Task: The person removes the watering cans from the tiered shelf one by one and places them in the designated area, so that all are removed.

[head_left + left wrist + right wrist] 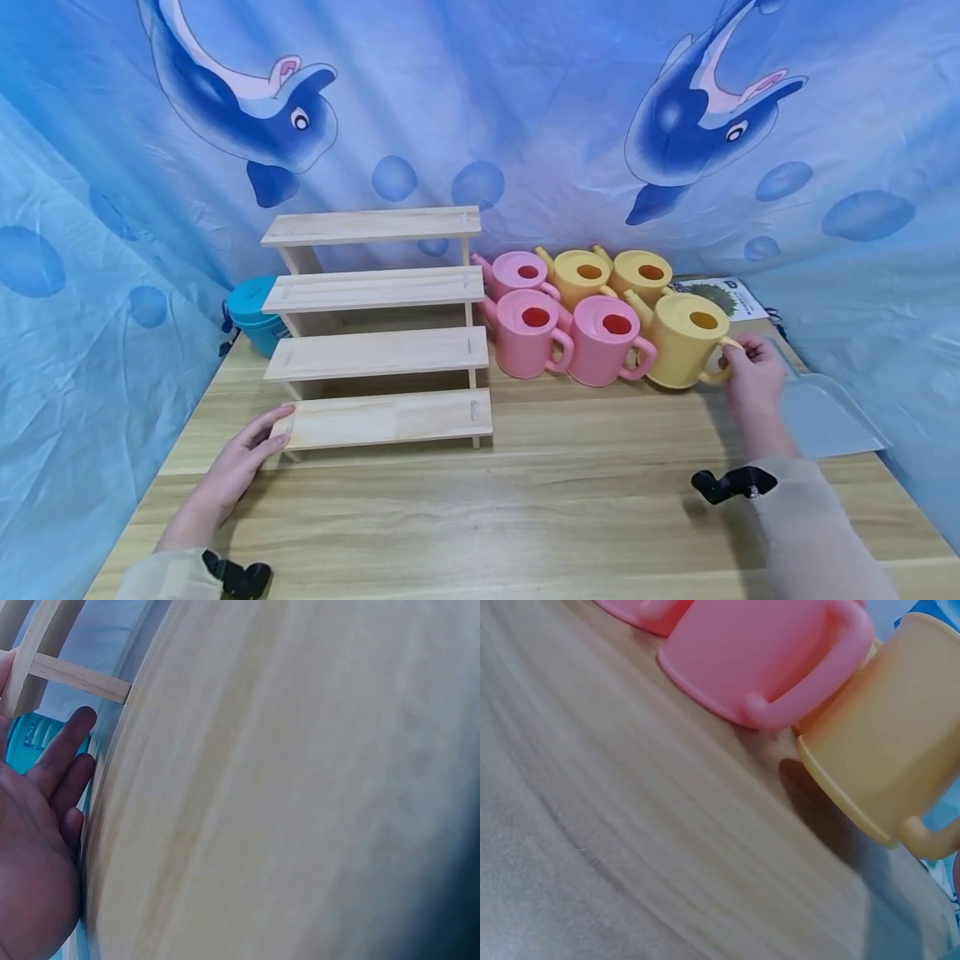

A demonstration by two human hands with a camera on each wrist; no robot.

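My right hand (753,379) pinches the handle of the front yellow watering can (684,342). In the right wrist view a dark shadow lies under that yellow watering can (889,727), and its base looks slightly raised from the table. Left of it stand pink watering cans (602,340), with several yellow and pink ones grouped together. My left hand (232,471) grips the left end of the lowest step of a four-tier wooden shelf (390,418). In the left wrist view, the other fingers (64,757) extend below the wooden plank.
A teal lidded container (258,312) stands behind the shelf's left side. At right, a translucent plastic tray-like piece (832,417) lies by a printed sheet (723,296). Blue dolphin-print cloth (555,100) hangs behind the wooden table (525,517).
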